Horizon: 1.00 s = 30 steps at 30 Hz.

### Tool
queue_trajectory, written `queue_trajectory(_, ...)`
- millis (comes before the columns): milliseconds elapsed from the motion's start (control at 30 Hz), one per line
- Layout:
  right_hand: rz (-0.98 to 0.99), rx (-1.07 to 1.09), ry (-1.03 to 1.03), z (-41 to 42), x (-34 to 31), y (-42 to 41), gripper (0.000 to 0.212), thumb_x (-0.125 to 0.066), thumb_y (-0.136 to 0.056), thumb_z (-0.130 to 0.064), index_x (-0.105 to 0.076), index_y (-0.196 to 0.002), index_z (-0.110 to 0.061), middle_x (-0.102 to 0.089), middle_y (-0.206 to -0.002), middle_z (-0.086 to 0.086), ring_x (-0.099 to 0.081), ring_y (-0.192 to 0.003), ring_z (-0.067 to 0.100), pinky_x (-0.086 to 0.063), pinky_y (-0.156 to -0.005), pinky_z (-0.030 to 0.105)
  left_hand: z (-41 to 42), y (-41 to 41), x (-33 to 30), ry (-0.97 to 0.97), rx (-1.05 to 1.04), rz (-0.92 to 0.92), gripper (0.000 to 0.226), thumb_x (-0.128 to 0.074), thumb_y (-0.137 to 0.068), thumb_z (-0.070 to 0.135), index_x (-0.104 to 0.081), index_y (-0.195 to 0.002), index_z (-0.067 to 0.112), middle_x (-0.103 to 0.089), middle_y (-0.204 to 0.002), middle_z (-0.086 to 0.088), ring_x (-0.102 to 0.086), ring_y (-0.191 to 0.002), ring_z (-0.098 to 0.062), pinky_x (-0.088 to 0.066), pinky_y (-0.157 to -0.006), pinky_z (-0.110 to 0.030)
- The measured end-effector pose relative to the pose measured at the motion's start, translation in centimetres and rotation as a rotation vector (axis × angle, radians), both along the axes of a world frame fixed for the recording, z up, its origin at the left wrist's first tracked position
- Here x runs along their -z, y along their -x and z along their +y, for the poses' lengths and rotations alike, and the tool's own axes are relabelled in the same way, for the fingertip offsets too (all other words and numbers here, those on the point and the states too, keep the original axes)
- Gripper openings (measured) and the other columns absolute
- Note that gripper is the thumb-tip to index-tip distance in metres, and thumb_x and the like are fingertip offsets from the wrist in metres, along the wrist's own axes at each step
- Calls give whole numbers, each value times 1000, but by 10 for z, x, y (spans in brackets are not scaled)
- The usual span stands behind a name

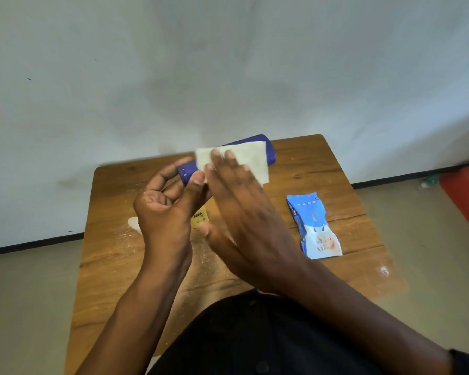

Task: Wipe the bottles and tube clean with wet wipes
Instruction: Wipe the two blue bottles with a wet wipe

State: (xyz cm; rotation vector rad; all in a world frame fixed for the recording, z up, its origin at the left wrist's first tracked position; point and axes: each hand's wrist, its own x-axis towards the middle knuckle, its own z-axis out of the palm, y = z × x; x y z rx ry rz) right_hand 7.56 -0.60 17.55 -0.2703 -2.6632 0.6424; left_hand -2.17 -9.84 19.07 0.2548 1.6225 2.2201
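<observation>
My left hand (164, 209) grips the cap end of a dark blue bottle (269, 150), which lies tilted above the wooden table (114, 255). A white wet wipe (252, 161) is draped over the bottle's body. My right hand (238, 209) presses flat on the wipe with its fingers stretched out along the bottle. A yellow item (199, 219) peeks out between my hands, mostly hidden. A white object (134, 223) shows just left of my left wrist, largely covered.
A light blue pack of wet wipes (313, 228) lies on the right half of the table. The table stands against a white wall. A red container (466, 193) sits on the floor at the far right.
</observation>
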Motion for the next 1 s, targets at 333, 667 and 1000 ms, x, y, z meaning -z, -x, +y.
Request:
queue_trajectory(333, 65, 269, 187, 30, 19, -2, 67, -29, -107, -44, -18, -165, -12, -13, -175, 4, -1, -162, 9, -10, -133, 42, 1, -1, -5, 19, -72, -84, 28, -76, -90, 10, -67, -116, 5, -81, -96, -15, -80, -84, -27, -66, -76, -30)
queue_trajectory(667, 27, 3, 11, 12, 9, -9, 71, -38, -105, -43, -24, -163, -5, -15, -175, 10, -6, -163, 19, -13, -132, 47, 3, -3, -8, -3, -63, -210, 46, -77, -91, 25, -62, -121, -7, -80, -93, -14, -79, -81, -22, -64, -70, -28)
queue_trajectory(1000, 38, 8, -8, 4, 3, -7, 74, -42, -103, -44, -27, -162, -3, -15, -174, 13, -4, -163, 22, -13, -131, 49, 4, -4, -9, 78, -40, -197, 47, -77, -90, 33, -66, -115, -5, -80, -90, -15, -79, -77, -21, -61, -62, -26)
